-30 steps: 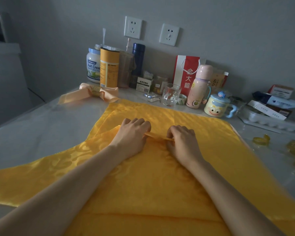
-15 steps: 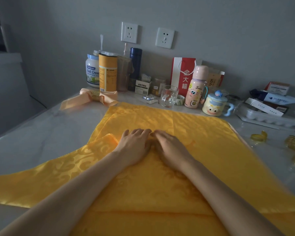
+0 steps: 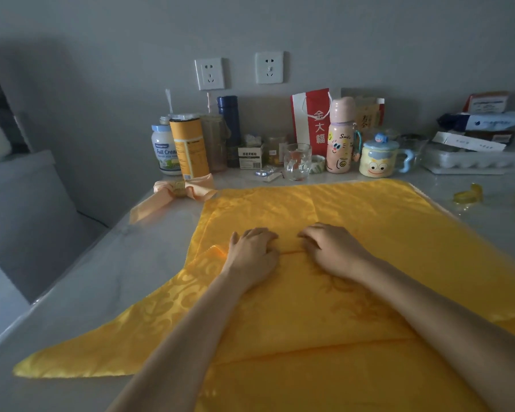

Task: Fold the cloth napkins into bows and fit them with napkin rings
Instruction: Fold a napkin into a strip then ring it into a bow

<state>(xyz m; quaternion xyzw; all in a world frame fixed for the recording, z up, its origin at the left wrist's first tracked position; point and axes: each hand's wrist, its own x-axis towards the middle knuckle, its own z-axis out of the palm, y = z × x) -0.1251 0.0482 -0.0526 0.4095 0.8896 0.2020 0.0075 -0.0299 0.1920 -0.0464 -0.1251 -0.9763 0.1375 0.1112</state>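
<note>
A large yellow patterned napkin (image 3: pixel 369 221) lies spread over the table, folded back on itself, with one corner trailing to the lower left. My left hand (image 3: pixel 252 254) and my right hand (image 3: pixel 330 248) sit side by side on its middle. Their fingers curl over a narrow raised fold that runs between them, and both grip it. A finished peach bow napkin (image 3: pixel 167 200) with a gold ring (image 3: pixel 179 188) lies at the back left. Loose yellow napkin rings (image 3: pixel 466 196) lie on the table at the right.
Along the wall stand jars, a yellow canister (image 3: pixel 189 147), a blue flask, a glass (image 3: pixel 297 162), a red bag, a pink bottle (image 3: pixel 339 138), a cartoon mug (image 3: pixel 378 159) and an egg tray (image 3: pixel 473 163). The table's left edge runs diagonally beside the napkin.
Half a second ago my hands were pressed together on the napkin; now they have moved apart along the fold, which shows again between them.
</note>
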